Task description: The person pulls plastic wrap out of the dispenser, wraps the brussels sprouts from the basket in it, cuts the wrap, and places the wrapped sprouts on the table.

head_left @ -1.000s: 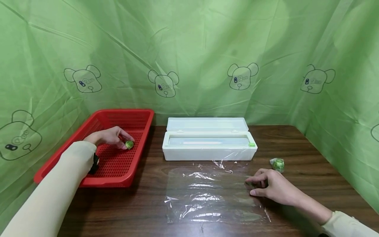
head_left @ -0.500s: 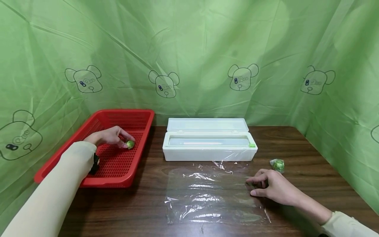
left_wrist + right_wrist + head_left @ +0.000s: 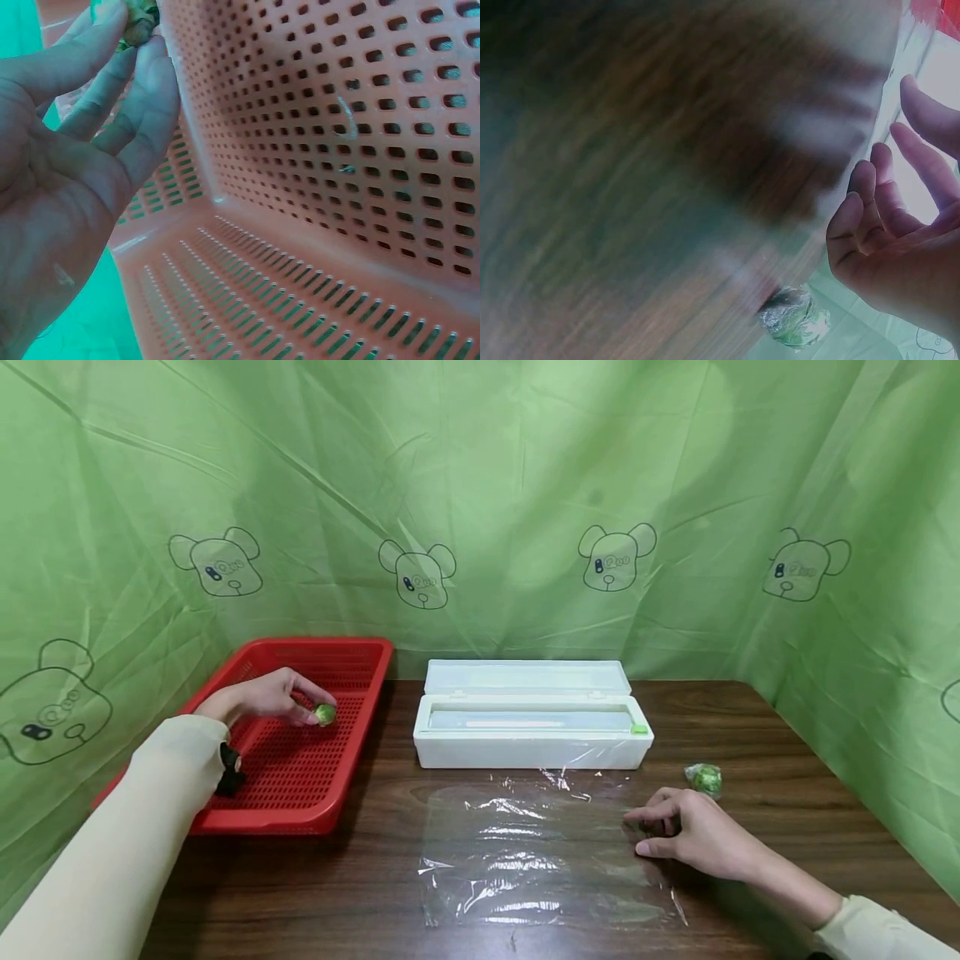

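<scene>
My left hand (image 3: 272, 696) pinches a Brussels sprout (image 3: 325, 715) between thumb and fingertips, over the floor of a red plastic basket (image 3: 262, 821). In the left wrist view the stem end of the sprout (image 3: 141, 26) pokes out from the fingertips, beside the perforated basket wall (image 3: 315, 112). A sheet of clear cling film (image 3: 517, 862) lies spread on the table, shiny and creased. At the film's right edge is my right hand (image 3: 697, 837), fingers loosely bent; the right wrist view shows thumb and fingers apart, with nothing between them.
Behind the film stands a white cling film dispenser (image 3: 528, 752) with its lid raised and a green slider at its right end. A film-wrapped sprout (image 3: 705, 779) sits just beyond my right hand. Green printed curtain (image 3: 510, 510) surrounds the wooden table.
My left hand has lifted the Brussels sprout slightly and drawn it a little back and left within the basket. The right hand and the film have stayed put.
</scene>
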Motion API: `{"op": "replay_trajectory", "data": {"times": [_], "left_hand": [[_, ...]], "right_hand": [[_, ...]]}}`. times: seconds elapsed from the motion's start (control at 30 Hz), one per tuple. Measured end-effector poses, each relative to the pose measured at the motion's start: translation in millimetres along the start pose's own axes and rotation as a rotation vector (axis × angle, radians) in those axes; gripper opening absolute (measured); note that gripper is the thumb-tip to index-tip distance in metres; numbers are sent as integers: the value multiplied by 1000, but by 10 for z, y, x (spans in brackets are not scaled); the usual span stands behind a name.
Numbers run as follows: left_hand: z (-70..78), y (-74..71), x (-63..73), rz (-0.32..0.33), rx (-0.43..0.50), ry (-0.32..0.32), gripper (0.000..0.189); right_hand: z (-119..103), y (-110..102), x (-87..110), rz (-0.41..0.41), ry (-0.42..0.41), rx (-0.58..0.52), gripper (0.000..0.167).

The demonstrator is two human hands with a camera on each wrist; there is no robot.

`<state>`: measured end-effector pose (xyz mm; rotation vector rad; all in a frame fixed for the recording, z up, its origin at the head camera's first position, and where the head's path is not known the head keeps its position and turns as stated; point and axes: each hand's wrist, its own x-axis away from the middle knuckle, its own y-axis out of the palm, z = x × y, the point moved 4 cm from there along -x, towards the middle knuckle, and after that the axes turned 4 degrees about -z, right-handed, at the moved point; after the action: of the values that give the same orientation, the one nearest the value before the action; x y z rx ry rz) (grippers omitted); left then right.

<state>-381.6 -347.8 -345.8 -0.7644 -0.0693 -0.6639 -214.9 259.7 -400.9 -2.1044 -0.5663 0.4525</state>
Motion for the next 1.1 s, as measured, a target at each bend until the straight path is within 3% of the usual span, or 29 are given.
{"op": "replay_trajectory", "data": {"times": [0.4, 0.77, 1.1], "left_hand": [[346, -87, 98, 44, -133, 91, 44], [707, -78, 181, 74, -104, 145, 43], [1093, 52, 201, 68, -109, 231, 41]], "right_hand": [[-3, 5, -12, -1, 19, 0, 39], [-1, 4, -20, 2, 9, -8, 38], [-1, 0, -15, 4, 1, -12, 38]]}}
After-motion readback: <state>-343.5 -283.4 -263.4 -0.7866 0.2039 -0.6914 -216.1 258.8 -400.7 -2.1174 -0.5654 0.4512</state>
